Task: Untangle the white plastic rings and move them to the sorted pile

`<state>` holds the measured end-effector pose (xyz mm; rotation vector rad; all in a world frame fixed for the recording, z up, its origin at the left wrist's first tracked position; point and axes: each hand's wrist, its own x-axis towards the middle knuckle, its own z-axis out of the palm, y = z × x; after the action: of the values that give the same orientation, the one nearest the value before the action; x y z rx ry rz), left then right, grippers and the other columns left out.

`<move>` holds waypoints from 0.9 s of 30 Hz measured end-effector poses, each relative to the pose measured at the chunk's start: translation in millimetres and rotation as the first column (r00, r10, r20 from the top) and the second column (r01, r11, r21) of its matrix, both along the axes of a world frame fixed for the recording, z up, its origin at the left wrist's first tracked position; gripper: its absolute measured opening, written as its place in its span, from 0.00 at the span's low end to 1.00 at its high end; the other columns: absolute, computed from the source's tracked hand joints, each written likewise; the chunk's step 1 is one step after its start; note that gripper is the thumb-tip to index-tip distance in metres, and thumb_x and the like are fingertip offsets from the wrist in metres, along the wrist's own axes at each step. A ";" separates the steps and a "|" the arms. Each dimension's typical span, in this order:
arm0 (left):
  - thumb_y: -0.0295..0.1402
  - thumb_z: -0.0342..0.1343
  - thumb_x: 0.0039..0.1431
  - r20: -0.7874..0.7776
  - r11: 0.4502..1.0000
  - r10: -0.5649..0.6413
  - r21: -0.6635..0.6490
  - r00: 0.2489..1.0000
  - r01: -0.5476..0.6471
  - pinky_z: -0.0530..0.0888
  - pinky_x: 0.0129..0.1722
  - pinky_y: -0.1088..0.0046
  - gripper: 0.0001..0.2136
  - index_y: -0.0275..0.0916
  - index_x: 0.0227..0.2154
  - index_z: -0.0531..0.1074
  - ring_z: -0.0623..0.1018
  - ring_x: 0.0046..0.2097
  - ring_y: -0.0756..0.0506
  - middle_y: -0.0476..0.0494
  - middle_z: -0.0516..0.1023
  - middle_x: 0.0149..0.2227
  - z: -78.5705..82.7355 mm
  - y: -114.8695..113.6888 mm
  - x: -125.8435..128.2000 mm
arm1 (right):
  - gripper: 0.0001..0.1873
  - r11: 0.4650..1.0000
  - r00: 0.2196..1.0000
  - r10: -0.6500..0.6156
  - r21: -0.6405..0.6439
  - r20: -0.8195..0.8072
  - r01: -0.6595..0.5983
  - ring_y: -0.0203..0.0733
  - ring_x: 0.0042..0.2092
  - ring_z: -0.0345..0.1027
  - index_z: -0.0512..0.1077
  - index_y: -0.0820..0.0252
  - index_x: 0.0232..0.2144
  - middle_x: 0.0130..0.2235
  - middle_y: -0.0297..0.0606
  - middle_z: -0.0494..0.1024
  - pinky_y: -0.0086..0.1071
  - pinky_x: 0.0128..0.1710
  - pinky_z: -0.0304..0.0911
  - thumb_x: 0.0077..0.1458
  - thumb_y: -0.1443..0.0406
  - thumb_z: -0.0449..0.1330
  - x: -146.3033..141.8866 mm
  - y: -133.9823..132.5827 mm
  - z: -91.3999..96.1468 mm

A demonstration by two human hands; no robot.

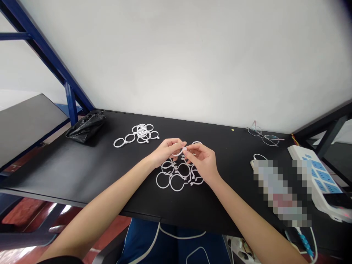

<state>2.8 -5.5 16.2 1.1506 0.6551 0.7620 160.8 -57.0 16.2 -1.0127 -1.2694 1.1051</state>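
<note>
Both of my hands meet over the middle of a black table (pixel 82 172). My left hand (pixel 166 150) and my right hand (pixel 202 159) each pinch an end of one white plastic ring (pixel 180 152), held just above the tabletop. Directly below them lies a loose heap of several white rings (pixel 176 176). A second group of white rings (pixel 140 134), some linked in a short chain, lies farther back to the left.
A crumpled black plastic bag (pixel 86 128) sits at the back left corner. Eyeglasses (pixel 264 135) lie at the back right. A white power strip (pixel 319 179) and a white cable (pixel 260 157) are at the right edge. A blue steel frame (pixel 55 62) rises at left.
</note>
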 end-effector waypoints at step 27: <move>0.34 0.44 0.61 -0.278 0.644 0.477 0.756 0.834 -0.116 0.58 0.25 0.76 0.13 0.35 0.25 0.68 0.60 0.21 0.53 0.52 0.65 0.19 -0.6 -10.4 -4.2 | 0.10 0.999 1.000 0.003 -0.042 0.022 -0.002 0.37 0.25 0.72 0.80 0.59 0.30 0.30 0.39 0.81 0.31 0.23 0.69 0.48 0.58 0.67 1.3 -0.3 2.4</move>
<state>-1.4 -15.9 15.6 2.0290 1.0158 1.1065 162.0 -57.3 18.6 -1.0574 -1.2704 1.1295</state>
